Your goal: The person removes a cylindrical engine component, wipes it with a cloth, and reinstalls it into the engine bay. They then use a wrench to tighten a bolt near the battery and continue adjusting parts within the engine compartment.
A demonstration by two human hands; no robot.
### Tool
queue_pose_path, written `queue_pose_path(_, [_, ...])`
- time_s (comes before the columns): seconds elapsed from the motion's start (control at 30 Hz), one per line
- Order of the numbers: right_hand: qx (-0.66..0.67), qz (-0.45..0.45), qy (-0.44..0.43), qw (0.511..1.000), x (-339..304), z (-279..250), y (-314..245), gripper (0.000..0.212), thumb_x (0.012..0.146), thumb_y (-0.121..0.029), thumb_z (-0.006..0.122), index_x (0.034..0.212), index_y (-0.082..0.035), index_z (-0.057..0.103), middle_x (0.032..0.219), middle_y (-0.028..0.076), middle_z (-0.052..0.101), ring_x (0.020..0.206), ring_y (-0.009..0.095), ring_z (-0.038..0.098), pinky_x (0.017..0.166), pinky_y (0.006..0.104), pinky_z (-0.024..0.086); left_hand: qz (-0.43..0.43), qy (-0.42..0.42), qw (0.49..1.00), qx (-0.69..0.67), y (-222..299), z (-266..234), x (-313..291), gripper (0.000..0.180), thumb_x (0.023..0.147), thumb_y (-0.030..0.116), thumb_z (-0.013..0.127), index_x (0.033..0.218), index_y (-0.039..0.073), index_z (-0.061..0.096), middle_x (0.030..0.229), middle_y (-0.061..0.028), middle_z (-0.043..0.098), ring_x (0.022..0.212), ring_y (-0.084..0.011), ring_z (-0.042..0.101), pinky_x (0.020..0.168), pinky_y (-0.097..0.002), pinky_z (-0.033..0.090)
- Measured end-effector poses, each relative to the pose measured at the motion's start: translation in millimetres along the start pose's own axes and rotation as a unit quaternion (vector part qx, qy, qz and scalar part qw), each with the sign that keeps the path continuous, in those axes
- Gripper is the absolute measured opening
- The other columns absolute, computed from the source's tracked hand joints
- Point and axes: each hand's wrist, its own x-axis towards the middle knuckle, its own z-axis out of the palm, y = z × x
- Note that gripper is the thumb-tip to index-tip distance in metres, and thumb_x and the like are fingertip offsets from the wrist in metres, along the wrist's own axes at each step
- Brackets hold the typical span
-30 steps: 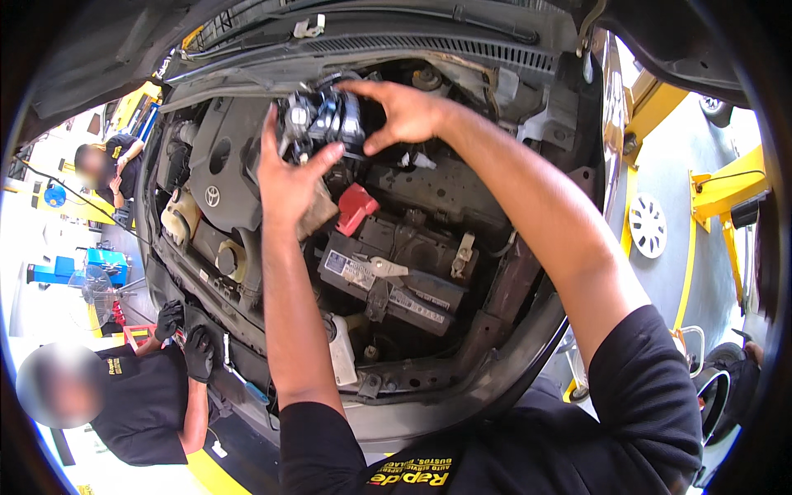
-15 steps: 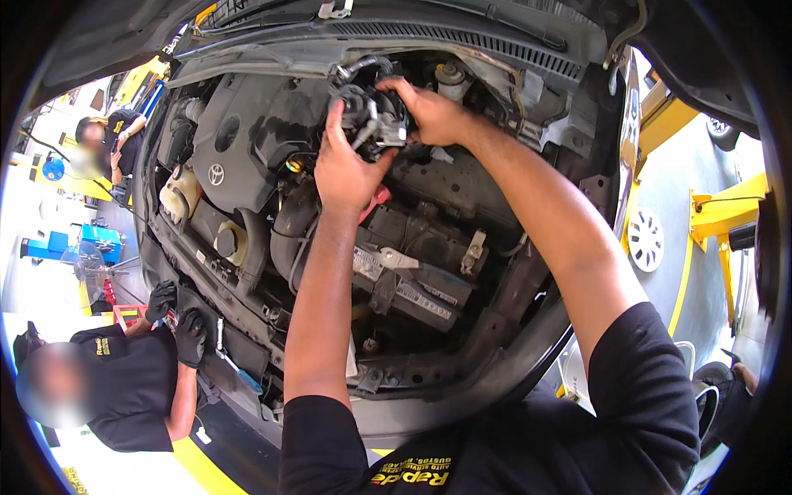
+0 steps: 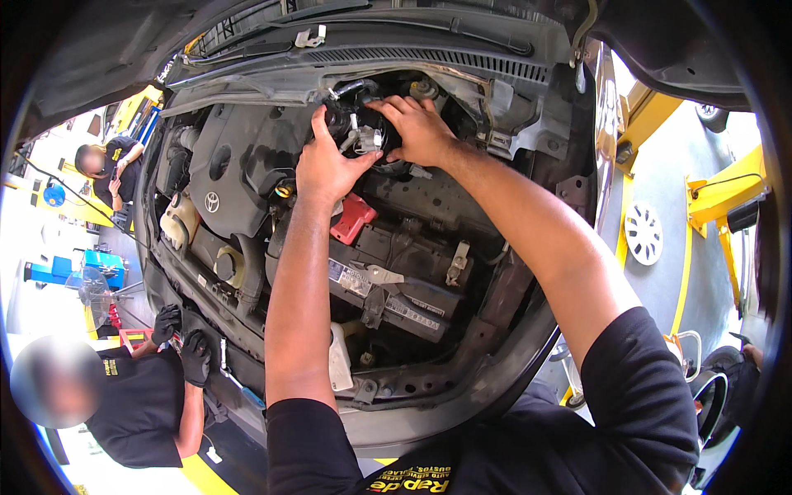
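Both my hands are at the back of a car's engine bay, around a black and silver engine part (image 3: 363, 140) with a bent metal pipe on top. My left hand (image 3: 326, 167) grips its left and near side, thumb toward the right. From the right, my right hand (image 3: 419, 134) curls its fingers over the far side. The part's underside and exact kind are hidden. A dark engine cover (image 3: 247, 169) lies to the left. Nearer me, below the hands, is a battery (image 3: 417, 252) with a red terminal cover (image 3: 353, 219).
A white reservoir (image 3: 177, 221) stands at the bay's left. On the front edge lies a ratchet (image 3: 229, 371), beside a co-worker's gloved hands (image 3: 196, 356). Another person (image 3: 115, 169) stands farther back. The raised hood (image 3: 676, 49) hangs overhead. Yellow lift posts (image 3: 726, 194) stand at right.
The view has shifted, so more of the red terminal cover shows. My hands remain around the part at the back, with my right fingers now spread over its far side.
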Motion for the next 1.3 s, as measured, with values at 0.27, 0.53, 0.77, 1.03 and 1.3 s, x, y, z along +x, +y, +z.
queue_pose_path(0.27, [-0.002, 0.13, -0.006, 0.991, -16, 18, -8, 0.073, 0.072, -0.032, 0.087, 0.133, -0.007, 0.055, 0.132, 0.015, 0.056, 0.129, 0.033, 0.052, 0.105, 0.0448, 0.045, 0.054, 0.034, 0.997, -0.033, -12, 6, -2, 0.108, 0.068, 0.034, 0.093, 0.147, 0.007, 0.025, 0.115, -0.0243, 0.069, 0.107, -0.0424, 0.068, 0.093, -0.0465, 0.055])
queue_pose_path(0.53, [0.052, 0.105, 0.064, 0.991, -26, 38, -7, 0.056, 0.081, -0.021, 0.077, 0.132, -0.002, 0.06, 0.122, 0.021, 0.064, 0.121, 0.036, 0.058, 0.104, 0.0437, 0.048, 0.088, 0.049, 0.993, -0.06, -29, 7, -1, 0.105, 0.068, 0.031, 0.093, 0.147, 0.009, 0.027, 0.116, -0.0213, 0.07, 0.106, -0.0386, 0.07, 0.093, -0.0447, 0.055])
queue_pose_path(0.77, [-0.036, 0.055, 0.091, 0.994, -31, 29, -3, 0.05, 0.079, -0.022, 0.077, 0.124, -0.004, 0.063, 0.11, 0.016, 0.07, 0.11, 0.033, 0.064, 0.096, 0.044, 0.047, 0.062, 0.016, 0.998, -0.028, -14, -3, -1, 0.108, 0.068, 0.033, 0.093, 0.149, 0.011, 0.026, 0.116, -0.0242, 0.069, 0.106, -0.0427, 0.068, 0.092, -0.048, 0.055])
queue_pose_path(1.03, [0.068, 0.092, 0.118, 0.986, -29, 38, -2, 0.049, 0.075, -0.014, 0.076, 0.122, -0.005, 0.061, 0.119, 0.017, 0.065, 0.117, 0.033, 0.06, 0.098, 0.0432, 0.046, 0.065, 0.041, 0.996, -0.045, -19, 3, -1, 0.105, 0.067, 0.032, 0.093, 0.148, 0.012, 0.029, 0.118, -0.0224, 0.069, 0.108, -0.0409, 0.068, 0.093, -0.0476, 0.055])
queue_pose_path(1.3, [0.388, 0.151, 0.132, 0.9, 68, 17, 9, 0.028, 0.092, -0.021, 0.056, 0.103, 0.0, 0.072, 0.095, 0.013, 0.072, 0.089, 0.025, 0.068, 0.086, 0.0331, 0.051, 0.074, 0.056, 0.996, -0.003, -16, 2, -2, 0.107, 0.066, 0.039, 0.091, 0.147, 0.014, 0.027, 0.11, -0.0229, 0.07, 0.098, -0.0456, 0.069, 0.083, -0.0513, 0.057])
